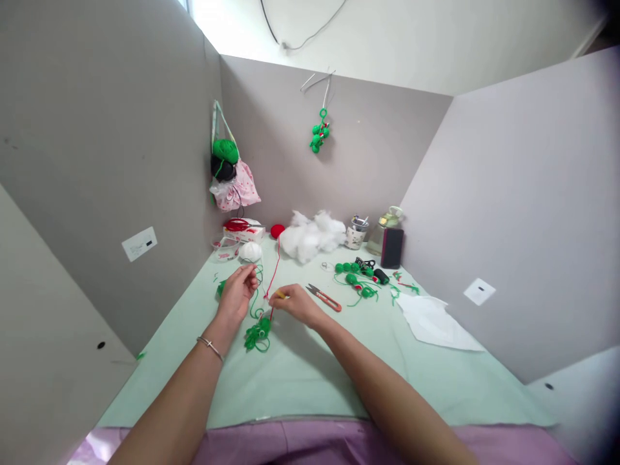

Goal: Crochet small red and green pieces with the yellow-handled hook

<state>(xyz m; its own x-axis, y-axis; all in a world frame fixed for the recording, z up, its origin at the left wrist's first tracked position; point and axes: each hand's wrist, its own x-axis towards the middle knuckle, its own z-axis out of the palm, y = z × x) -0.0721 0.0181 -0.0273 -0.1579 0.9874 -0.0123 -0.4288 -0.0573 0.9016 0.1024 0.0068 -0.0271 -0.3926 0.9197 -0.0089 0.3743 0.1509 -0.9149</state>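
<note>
My left hand [236,290] is half curled above the table, its fingertips closed on a thin strand of green yarn [258,294]. Close to its right, my right hand [296,303] pinches a crochet hook with a yellow handle [280,294]; its tip is too small to make out. Red yarn [276,268] runs from a red ball [277,231] at the back to the space between my hands, where a small red knot shows. Just below them on the cloth lies a bundle of green crochet pieces and loops [258,334].
Thread snips [324,298] lie right of my hands. Farther right are green crocheted balls [356,279], a white sheet [436,320] and a phone [392,248]. White stuffing [314,236], a white yarn ball [250,251] and a pen cup [356,232] stand behind. Grey panels enclose the table.
</note>
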